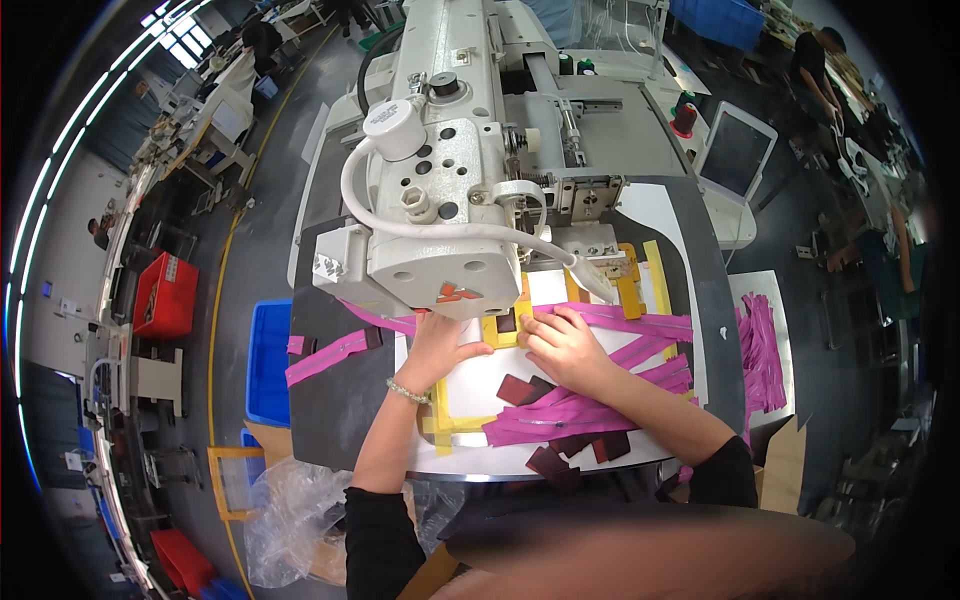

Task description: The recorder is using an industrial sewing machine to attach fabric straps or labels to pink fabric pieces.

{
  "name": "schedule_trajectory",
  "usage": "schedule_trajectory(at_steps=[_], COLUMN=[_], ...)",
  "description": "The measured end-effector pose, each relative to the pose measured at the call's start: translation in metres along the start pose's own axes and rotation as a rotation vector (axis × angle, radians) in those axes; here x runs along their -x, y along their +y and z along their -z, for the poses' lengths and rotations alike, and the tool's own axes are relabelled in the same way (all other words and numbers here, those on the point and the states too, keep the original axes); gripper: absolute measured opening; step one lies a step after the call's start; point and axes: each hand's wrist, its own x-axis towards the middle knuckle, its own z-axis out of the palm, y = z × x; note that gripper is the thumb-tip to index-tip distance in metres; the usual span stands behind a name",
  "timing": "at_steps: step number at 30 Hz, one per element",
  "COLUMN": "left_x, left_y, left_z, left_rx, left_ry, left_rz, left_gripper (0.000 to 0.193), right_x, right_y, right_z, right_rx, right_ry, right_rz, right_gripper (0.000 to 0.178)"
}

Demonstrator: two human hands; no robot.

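Magenta, long, flat, overlapping zippers [560,420] near right hand [566,346] and left hand [436,352], both grips unclear.

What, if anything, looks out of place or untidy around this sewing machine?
Dark red patches lie scattered at mixed angles around loosely crossed pink zipper strips, toward the near side of the white work surface. They look untidy, not neatly stacked; no spill stands out.

Zippers [560,418] lie on the table [340,430] before the sewing machine [440,190], right of a bin [268,370]
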Motion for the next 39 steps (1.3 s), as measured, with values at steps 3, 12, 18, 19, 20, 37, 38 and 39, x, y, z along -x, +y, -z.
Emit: schedule_trajectory(at_steps=[3, 12, 18, 19, 20, 37, 38, 39], left_x=[0.002, 0.014, 0.012, 0.011, 0.01, 0.012, 0.012, 0.012], left_y=[0.001, -0.003, -0.002, -0.002, -0.001, 0.008, 0.006, 0.004], left_z=[-0.004, -0.013, -0.014, -0.015, -0.017, -0.005, -0.007, -0.01], left_rx=[-0.027, -0.078, -0.187, -0.19, -0.185, -0.147, -0.146, -0.1], left_ry=[0.028, 0.07, 0.208, 0.195, 0.196, 0.21, 0.211, 0.186], left_rz=[0.011, 0.066, -0.06, -0.053, -0.054, -0.092, -0.09, -0.078], left_gripper=[0.079, 0.084, 0.075, 0.075, 0.075, 0.059, 0.059, 0.057], right_x=[-0.001, -0.022, -0.045, -0.047, -0.046, -0.034, -0.034, -0.035], right_y=[0.004, 0.023, 0.066, 0.071, 0.076, 0.023, 0.022, 0.02], right_z=[-0.001, 0.019, -0.008, -0.012, -0.013, 0.014, 0.01, 0.007], right_rx=[0.095, 0.044, 0.025, 0.007, 0.054, 0.052, 0.052, 0.063], right_ry=[-0.027, -0.096, 0.093, 0.088, 0.051, -0.358, -0.36, -0.306], right_rz=[0.025, 0.061, -0.147, -0.213, -0.218, -0.171, -0.169, -0.163], right_gripper=[0.028, 0.023, 0.04, 0.043, 0.049, 0.028, 0.028, 0.027])
